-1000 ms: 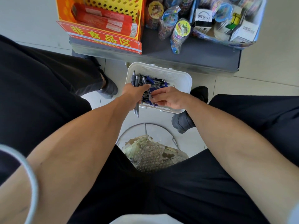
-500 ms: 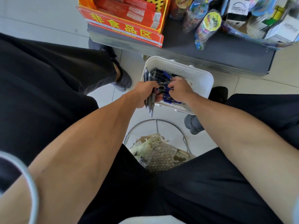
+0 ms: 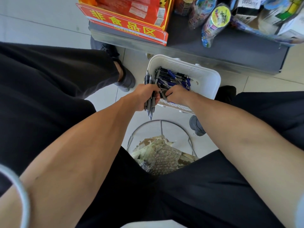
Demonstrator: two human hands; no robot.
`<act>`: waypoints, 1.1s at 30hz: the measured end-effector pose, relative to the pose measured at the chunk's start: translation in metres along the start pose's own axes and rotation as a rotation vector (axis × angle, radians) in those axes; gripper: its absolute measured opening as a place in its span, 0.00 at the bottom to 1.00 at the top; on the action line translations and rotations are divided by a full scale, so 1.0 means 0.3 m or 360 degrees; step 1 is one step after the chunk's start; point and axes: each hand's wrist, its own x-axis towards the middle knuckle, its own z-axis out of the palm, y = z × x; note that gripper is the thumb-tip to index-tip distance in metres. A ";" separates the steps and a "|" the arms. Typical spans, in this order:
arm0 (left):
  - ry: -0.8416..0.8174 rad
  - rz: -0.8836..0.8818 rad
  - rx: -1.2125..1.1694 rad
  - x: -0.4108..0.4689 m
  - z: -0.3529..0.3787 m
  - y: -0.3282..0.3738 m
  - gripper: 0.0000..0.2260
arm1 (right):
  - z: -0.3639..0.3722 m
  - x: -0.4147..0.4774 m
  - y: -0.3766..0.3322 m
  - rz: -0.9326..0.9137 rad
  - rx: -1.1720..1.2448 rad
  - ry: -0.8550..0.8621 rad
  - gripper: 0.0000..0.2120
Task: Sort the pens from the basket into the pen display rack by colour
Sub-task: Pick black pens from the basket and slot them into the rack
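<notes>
A white plastic basket point(image 3: 204, 74) sits on the floor between my feet, holding several black and blue pens point(image 3: 174, 78). My left hand point(image 3: 144, 97) grips a bunch of dark grey pens point(image 3: 150, 106) at the basket's left edge, tips pointing toward me. Inside the basket's near side, my right hand point(image 3: 178, 95) pinches a dark pen point(image 3: 162, 94) among the pile. The pen display rack is not in view.
A grey shelf base point(image 3: 230, 51) stands just beyond the basket, carrying an orange display box point(image 3: 128, 25) and packaged toys point(image 3: 213, 22). A wire-framed stool with bubble wrap point(image 3: 161, 155) lies below my hands. My shoes point(image 3: 126, 79) flank the basket.
The view has tilted down and shifted. My right hand has dug further into the pens and closed on one; my left hand keeps its bunch beside the basket.
</notes>
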 end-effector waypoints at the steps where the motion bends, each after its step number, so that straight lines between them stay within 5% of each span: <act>1: 0.0006 0.0004 0.0020 -0.003 -0.001 -0.001 0.05 | 0.003 -0.004 -0.003 0.0024 0.0058 -0.0036 0.13; 10: 0.0052 0.0047 0.0066 -0.033 -0.008 -0.001 0.03 | 0.034 -0.019 -0.023 -0.0029 0.0112 -0.0103 0.15; 16: 0.0200 0.0126 0.0069 -0.032 -0.006 0.001 0.02 | 0.021 -0.039 0.023 0.0061 0.0553 0.0142 0.07; 22: 0.0347 0.0220 0.0122 -0.010 0.003 -0.004 0.05 | -0.008 -0.075 0.075 0.0342 0.1363 0.0147 0.17; 28: 0.0492 0.0382 0.0420 0.014 0.053 -0.011 0.09 | -0.038 -0.127 0.084 0.0102 0.2051 -0.0293 0.19; 33: 0.0468 0.0413 0.0423 0.011 0.058 -0.007 0.14 | -0.045 -0.138 0.072 -0.0101 0.1935 -0.0559 0.13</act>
